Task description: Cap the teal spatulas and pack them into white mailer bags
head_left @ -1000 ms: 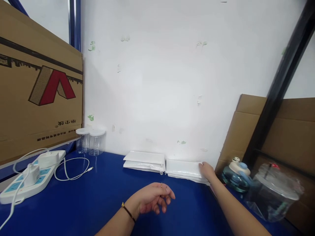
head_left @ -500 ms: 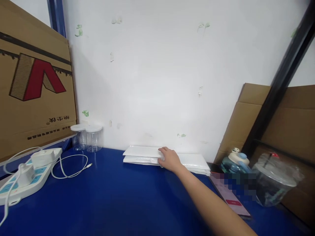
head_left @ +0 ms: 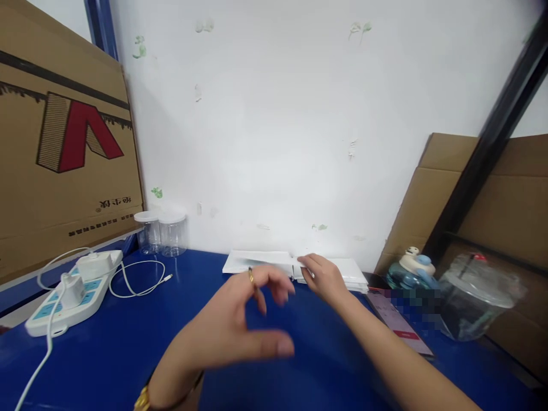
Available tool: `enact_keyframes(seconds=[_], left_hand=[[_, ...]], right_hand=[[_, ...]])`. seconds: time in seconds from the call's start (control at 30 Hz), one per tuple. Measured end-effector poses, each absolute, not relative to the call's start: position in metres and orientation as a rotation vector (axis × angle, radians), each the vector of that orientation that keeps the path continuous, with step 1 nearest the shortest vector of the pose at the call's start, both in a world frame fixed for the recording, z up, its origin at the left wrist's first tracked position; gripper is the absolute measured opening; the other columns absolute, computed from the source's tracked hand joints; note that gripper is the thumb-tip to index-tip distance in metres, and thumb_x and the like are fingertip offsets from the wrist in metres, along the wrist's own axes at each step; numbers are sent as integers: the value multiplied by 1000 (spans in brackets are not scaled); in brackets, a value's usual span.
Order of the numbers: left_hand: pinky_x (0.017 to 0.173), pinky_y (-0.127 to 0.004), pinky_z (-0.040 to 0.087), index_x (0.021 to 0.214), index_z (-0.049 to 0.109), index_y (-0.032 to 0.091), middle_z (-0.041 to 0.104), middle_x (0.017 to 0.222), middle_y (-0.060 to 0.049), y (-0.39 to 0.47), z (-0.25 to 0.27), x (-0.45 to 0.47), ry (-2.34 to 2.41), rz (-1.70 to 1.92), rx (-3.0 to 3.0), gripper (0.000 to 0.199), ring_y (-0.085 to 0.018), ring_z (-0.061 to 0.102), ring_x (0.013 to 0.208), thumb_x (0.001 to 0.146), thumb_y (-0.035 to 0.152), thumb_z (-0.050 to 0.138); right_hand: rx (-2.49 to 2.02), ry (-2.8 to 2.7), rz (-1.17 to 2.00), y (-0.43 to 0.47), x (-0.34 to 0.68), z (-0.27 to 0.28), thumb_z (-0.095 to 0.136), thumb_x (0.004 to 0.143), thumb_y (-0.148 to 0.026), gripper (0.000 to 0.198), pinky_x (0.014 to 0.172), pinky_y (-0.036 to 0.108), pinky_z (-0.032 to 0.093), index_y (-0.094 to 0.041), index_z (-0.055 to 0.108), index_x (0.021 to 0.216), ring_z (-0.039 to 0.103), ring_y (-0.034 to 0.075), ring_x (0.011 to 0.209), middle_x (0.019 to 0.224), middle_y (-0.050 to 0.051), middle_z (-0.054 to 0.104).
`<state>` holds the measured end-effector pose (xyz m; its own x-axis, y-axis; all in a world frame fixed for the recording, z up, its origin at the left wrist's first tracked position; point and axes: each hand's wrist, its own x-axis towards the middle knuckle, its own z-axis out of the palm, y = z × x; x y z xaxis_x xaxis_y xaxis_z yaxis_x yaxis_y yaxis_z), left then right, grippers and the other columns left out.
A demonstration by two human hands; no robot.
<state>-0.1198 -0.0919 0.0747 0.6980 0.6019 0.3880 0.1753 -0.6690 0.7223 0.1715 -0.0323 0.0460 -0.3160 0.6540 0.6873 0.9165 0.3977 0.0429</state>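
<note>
Two low stacks of flat white packets, a left stack (head_left: 252,262) and a right stack (head_left: 351,272), lie end to end against the wall on the blue tabletop (head_left: 265,371). My right hand (head_left: 323,278) reaches to where the stacks meet. Its fingers are curled over the left end of the right stack, gripping a white packet there; the fingertips are partly hidden. Nearer to me, my left hand (head_left: 240,319) hovers above the tabletop. Its thumb and fingers are apart, with nothing between them. A ring and a gold bracelet show on it.
At the left are a white power strip (head_left: 81,305) with plugs, a white cable (head_left: 139,279), two clear lidded jars (head_left: 173,237) and a large cardboard box (head_left: 85,188). On the right stand a pink flat box (head_left: 400,325), a blue-green ornament (head_left: 411,274) and a bagged plastic cup (head_left: 475,302).
My left hand has come into view from below. My right hand has shifted from the left stack to the inner end of the right one. The view has tilted slightly.
</note>
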Motion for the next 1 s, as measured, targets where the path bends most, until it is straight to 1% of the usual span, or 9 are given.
enact_keyframes(seconds=[0.1,0.17,0.23,0.37,0.5,0.63,0.73,0.9,1.0], left_hand=[[101,-40,34,134,35,25,39,137,-10,-48,88,-78,864,774,2472,91,-30,39,122,58,57,72],[105,-41,30,139,28,20,33,141,-14,-25,71,-56,921,563,2607,111,-33,31,129,47,60,75],[107,-43,25,140,26,18,31,143,-15,-8,45,-41,877,338,2729,119,-34,26,131,41,61,76],[109,-47,18,140,26,22,37,140,-11,8,10,-28,788,131,2848,113,-34,29,130,45,61,73],[102,-41,32,136,35,20,47,130,-12,11,7,-26,822,85,2835,104,-32,42,119,47,61,71],[89,-33,42,114,53,21,55,107,-7,6,13,-23,845,142,2884,70,-27,52,102,52,50,69],[80,-29,45,103,53,20,56,104,-7,0,19,-21,916,153,2883,54,-25,55,95,54,40,66],[63,-29,46,99,49,22,62,90,-4,-1,44,-21,1056,-97,2885,49,-24,61,78,54,35,63],[67,-33,46,99,50,23,64,89,-4,-1,67,-22,1082,-223,3005,54,-27,61,80,49,35,67]], right_hand=[[-1215,-2173,-518,-64,190,28,42,85,-12,30,76,31,49,-19,57,110,60,21,87,97,9,64],[-1157,-2243,-460,-81,198,15,42,83,-10,32,77,32,49,-19,56,112,59,21,89,100,10,64],[-1122,-2332,-386,-92,203,6,42,83,-9,35,78,32,49,-18,55,113,59,21,91,101,10,64],[-1092,-2500,-170,-101,207,-1,45,76,-4,41,80,31,45,-21,58,112,58,20,91,103,7,65],[-1157,-2503,-87,-98,213,0,48,67,1,46,75,32,41,-25,64,102,56,19,82,94,3,69],[-1302,-2354,-117,-93,224,-1,46,67,3,46,67,30,39,-26,70,94,53,19,78,81,3,69],[-1284,-2319,-32,-89,230,-5,44,65,5,51,70,28,42,-25,69,97,55,19,83,88,2,69],[-1304,-2227,24,-84,242,-11,41,69,5,52,79,29,46,-24,65,106,57,18,93,100,3,67],[-1365,-2094,17,-81,256,-11,39,70,4,52,85,31,46,-23,64,107,57,19,98,104,5,65]])
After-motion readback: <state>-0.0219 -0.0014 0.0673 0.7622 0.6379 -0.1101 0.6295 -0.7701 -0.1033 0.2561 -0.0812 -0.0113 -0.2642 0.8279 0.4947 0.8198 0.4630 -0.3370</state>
